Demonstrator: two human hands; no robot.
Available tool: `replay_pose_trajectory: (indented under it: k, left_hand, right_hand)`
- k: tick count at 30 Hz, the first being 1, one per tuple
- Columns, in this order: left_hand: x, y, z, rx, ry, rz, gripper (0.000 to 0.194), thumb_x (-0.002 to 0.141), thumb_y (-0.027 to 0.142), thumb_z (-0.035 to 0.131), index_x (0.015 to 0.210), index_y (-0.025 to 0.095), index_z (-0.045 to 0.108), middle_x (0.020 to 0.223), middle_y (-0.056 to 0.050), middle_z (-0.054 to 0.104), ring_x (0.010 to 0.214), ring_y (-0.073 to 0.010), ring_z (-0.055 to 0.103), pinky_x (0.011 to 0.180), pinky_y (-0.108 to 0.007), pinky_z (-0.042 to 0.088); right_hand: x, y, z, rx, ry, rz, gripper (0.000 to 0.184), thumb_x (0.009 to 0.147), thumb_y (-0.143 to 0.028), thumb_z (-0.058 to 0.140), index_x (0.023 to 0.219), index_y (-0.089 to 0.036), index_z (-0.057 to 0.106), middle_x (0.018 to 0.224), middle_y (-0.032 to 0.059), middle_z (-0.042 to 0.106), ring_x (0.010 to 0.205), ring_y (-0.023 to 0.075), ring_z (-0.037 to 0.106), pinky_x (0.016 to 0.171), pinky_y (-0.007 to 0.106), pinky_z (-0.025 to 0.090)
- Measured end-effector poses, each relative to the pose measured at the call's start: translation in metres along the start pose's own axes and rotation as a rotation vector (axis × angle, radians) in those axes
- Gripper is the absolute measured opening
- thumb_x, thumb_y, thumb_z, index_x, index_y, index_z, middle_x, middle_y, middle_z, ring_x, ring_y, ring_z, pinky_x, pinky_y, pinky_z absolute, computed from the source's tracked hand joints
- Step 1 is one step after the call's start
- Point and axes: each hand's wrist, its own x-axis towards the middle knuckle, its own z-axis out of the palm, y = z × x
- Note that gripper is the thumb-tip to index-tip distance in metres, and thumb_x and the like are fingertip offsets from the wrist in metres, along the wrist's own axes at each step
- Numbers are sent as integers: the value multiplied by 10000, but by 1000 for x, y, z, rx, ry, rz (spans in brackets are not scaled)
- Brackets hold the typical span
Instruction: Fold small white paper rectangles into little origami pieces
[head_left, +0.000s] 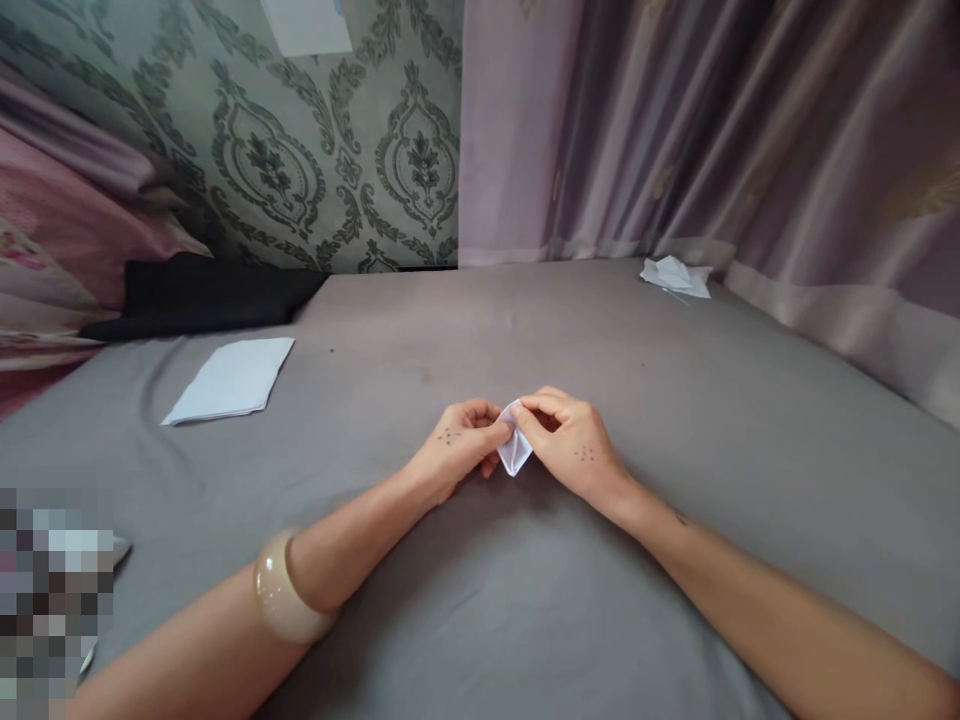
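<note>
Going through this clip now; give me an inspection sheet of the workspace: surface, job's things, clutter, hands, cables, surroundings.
Surface: grey cloth, lightly creased, a small dark speck towards the far side.
Job's things: small folded paper, held; white stack lying to the left.
Clutter: crumpled paper at the far right; black cloth at the far left; lower left corner pixelated, contents cannot be told.
Hands: left hand and right hand both grip the folded paper; bangle on the left forearm.
Cables: nothing seen.
Surroundings: patterned wall ahead, purple curtain to its right.
</note>
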Motion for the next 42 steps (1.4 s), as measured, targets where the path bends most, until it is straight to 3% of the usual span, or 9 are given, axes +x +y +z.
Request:
replay_pose_trajectory:
  k: [5, 10, 15, 20, 26, 31, 37, 42]
  left_hand:
    - [-3, -2, 0, 129, 79, 226, 153, 778, 297, 590, 799, 147, 570, 575, 38, 550, 424, -52, 456, 401, -161, 356]
    - [-4, -3, -3, 209, 217, 400, 99, 801, 255, 557, 817, 159, 575, 654, 27, 579, 519, -62, 509, 502, -165, 412]
    - [-4, -3, -7, 304, 319, 486, 80, 822, 224, 527, 864, 169, 566, 715, 14, 598, 578, -71, 532, 549, -169, 426]
    - [-4, -1, -8, 356, 398, 523, 77, 822, 215, 528, 875, 173, 565, 719, 14, 607, 587, -76, 534, 575, -180, 435]
    - [-4, -1, -8, 353, 435, 551, 83, 835, 236, 525, 890, 180, 555, 752, 3, 618, 623, -85, 552, 607, -189, 446]
    - [-4, -1, -6, 351, 444, 531, 97, 836, 260, 536, 888, 181, 558, 768, -4, 620, 642, -90, 558, 616, -192, 447]
    - [6, -1, -3, 88, 315, 384, 142, 809, 293, 544, 865, 166, 511, 703, 16, 584, 562, -77, 520, 521, -179, 423]
    - [12, 1, -5, 2, 203, 305, 233, 767, 229, 532, 986, 149, 528, 711, 24, 585, 549, -69, 498, 514, -172, 416]
  right_hand:
    - [1, -5, -2, 97, 0, 4, 174, 840, -278, 543, 839, -196, 696, 824, 27, 670, 737, 133, 609, 677, 241, 467]
    - [2, -7, -3, 355, -155, 295, 247, 805, -354, 596, 958, -170, 656, 880, 47, 680, 701, 131, 617, 584, 227, 489]
    - [-2, -16, -8, 572, -333, 532, 232, 831, -336, 563, 905, -132, 645, 772, 51, 645, 619, 106, 591, 501, 199, 465]
    - [-4, -21, -12, 624, -478, 545, 177, 784, -301, 637, 843, -135, 637, 833, 56, 661, 627, 94, 596, 510, 185, 479]
    - [-3, -26, -9, 579, -422, 606, 135, 819, -177, 511, 738, -131, 608, 721, 44, 662, 528, 65, 565, 445, 155, 451]
    - [-3, -22, 0, 493, -355, 562, 175, 835, -224, 505, 715, -135, 595, 654, 27, 647, 451, 61, 550, 372, 148, 423]
    - [-1, -12, 7, 208, -192, 507, 149, 761, -259, 576, 646, -164, 571, 531, -16, 611, 353, 68, 510, 290, 148, 360]
    - [4, -7, 2, 139, -149, 524, 141, 756, -262, 582, 667, -154, 597, 527, -19, 603, 329, 53, 479, 289, 140, 339]
